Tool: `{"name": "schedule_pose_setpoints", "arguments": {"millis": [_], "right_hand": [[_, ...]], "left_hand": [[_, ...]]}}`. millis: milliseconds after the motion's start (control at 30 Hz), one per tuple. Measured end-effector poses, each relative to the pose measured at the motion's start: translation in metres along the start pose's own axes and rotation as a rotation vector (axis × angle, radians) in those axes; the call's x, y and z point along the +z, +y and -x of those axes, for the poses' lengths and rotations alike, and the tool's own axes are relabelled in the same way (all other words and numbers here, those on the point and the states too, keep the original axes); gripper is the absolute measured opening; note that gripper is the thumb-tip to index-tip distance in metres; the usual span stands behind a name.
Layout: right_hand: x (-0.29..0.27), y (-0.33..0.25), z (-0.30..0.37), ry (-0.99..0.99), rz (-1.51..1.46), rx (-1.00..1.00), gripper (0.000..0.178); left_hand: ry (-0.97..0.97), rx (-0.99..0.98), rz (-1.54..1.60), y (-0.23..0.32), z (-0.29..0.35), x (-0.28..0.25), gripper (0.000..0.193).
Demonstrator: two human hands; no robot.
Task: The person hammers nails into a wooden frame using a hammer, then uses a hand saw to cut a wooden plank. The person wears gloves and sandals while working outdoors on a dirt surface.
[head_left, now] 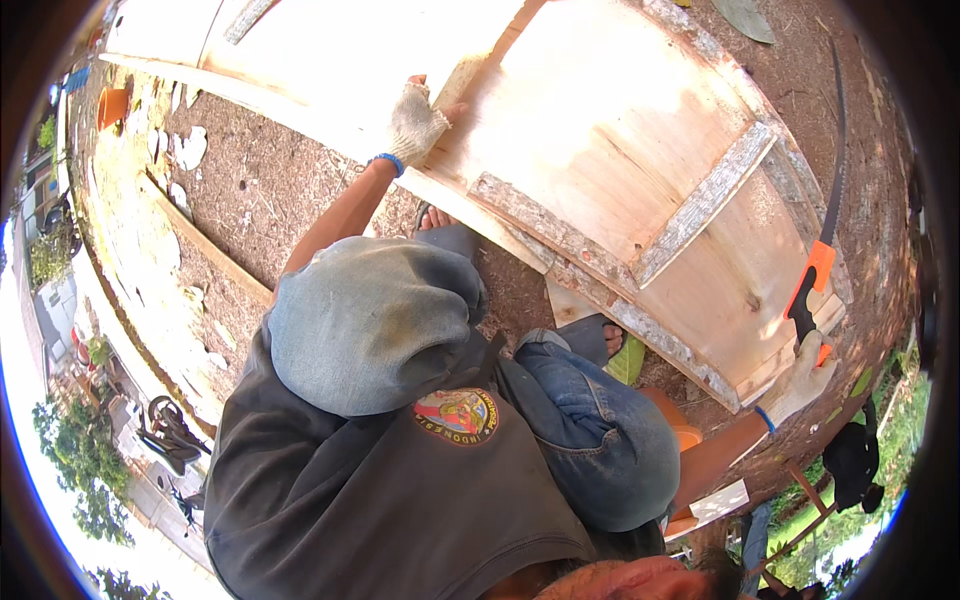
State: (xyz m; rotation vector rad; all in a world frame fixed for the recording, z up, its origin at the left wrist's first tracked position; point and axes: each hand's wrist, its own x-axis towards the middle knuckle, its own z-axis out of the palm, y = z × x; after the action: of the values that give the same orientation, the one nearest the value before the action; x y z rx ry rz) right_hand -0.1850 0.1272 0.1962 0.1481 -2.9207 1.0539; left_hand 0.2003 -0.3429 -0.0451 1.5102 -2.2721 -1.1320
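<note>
A large pale plywood panel (580, 120), framed with wooden battens, lies on the ground before my knees. In a fingerless knit glove, my left hand (415, 122) rests on its near edge by a batten (463, 82), with fingers spread. At far right, my gloved right hand (803, 378) is closed around the handle of a handsaw (815, 268). The saw has an orange and black grip and a long narrow blade pointing away from me, beside the panel's right side. A rough whitish batten (705, 205) crosses the panel near its right end.
On the dirt at left lies a long wooden strip (205, 235), with an orange pot (112, 107) farther off. Something orange (680, 418) is partly hidden by my right knee. A black bag (852, 465) is at lower right; a motorcycle (172, 437) stands at far left.
</note>
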Motion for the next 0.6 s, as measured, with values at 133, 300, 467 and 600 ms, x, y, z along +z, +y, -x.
{"name": "schedule_pose_setpoints", "arguments": {"millis": [133,300,467,600], "right_hand": [[0.050,-0.021,-0.009,-0.213,-0.085,-0.103,0.033],[0.092,-0.045,-0.015,-0.238,-0.103,-0.264,0.033],[0.144,-0.022,-0.031,-0.275,-0.316,-0.028,0.040],[0.228,-0.027,-0.028,-0.149,-0.551,-0.002,0.028]], "left_hand": [[0.020,-0.034,-0.127,-0.005,0.007,-0.038,0.091],[0.021,-0.043,-0.208,0.007,0.010,-0.042,0.090],[-0.030,-0.106,-0.228,0.021,0.008,-0.043,0.089],[-0.015,-0.097,-0.252,0.018,0.009,-0.038,0.083]]}}
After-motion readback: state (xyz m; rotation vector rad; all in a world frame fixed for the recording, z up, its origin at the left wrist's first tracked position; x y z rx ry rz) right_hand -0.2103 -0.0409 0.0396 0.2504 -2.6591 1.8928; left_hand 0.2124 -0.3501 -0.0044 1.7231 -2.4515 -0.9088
